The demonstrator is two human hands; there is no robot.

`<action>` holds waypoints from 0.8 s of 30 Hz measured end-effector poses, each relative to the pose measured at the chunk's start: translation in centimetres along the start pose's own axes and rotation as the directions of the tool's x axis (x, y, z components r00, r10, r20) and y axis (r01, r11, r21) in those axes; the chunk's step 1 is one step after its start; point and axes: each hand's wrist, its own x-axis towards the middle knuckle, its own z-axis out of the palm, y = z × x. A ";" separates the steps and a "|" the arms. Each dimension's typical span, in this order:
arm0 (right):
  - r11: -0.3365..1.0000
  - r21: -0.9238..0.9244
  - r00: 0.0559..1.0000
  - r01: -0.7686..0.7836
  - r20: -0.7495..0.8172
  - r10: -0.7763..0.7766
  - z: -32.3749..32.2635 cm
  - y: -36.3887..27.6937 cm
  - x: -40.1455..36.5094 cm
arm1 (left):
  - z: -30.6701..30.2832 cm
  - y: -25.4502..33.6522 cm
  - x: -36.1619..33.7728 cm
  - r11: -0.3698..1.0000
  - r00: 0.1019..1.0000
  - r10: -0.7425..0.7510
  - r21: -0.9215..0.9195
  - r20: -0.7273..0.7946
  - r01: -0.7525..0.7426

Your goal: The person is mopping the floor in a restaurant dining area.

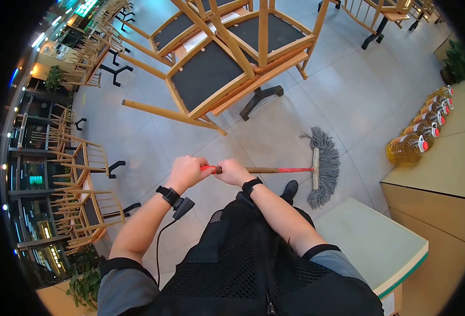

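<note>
A mop (325, 168) with grey string strands lies spread on the tiled floor, right of centre. Its wooden handle, wrapped in red near the head and at the top end, runs left to my hands. My left hand (187, 173) is closed around the red top end of the handle. Just to its right, my right hand (233, 172) grips the brown part of the handle. Both wrists wear black straps, and the left one carries a small dark device with a cable. The tip of my dark shoe (290, 190) shows below the handle.
Upturned chairs (206, 79) rest on a table ahead, legs sticking out toward me. More stacked chairs (87, 205) line the left by the windows. Oil bottles (407, 149) stand on a ledge at right. A pale tabletop corner (369, 242) juts in close at my right.
</note>
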 end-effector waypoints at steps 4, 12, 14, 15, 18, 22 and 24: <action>0.998 -0.043 0.999 -0.044 0.008 0.045 -0.5 1.1 -1.2 | 2.2 0.5 -0.2 1.000 1.000 0.014 0.007 -0.015 -0.014; 0.987 -0.071 0.988 -0.144 -0.074 0.139 -3.6 6.7 -4.4 | 5.6 5.3 3.9 0.994 0.996 0.083 -0.070 0.019 -0.082; 0.971 -0.072 0.970 -0.226 -0.110 0.218 -5.3 8.4 -6.1 | 7.5 7.4 5.7 0.988 0.993 0.119 -0.101 0.028 -0.115; 0.967 -0.083 0.965 -0.243 -0.121 0.232 -5.9 9.7 -7.2 | 8.6 8.7 6.5 0.985 0.990 0.136 -0.114 0.023 -0.132; 0.897 -0.237 0.915 -0.372 -0.253 0.313 -8.4 13.7 -10.7 | 11.9 13.5 9.5 0.973 0.977 0.212 -0.097 0.040 -0.207; 0.774 -0.216 0.780 -0.595 -0.385 0.493 -12.6 19.5 -16.2 | 15.7 21.4 13.2 0.942 0.940 0.314 -0.169 0.137 -0.290; 0.712 -0.268 0.744 -0.649 -0.419 0.521 -14.2 21.9 -19.5 | 16.9 25.3 14.0 0.924 0.908 0.354 -0.236 0.223 -0.302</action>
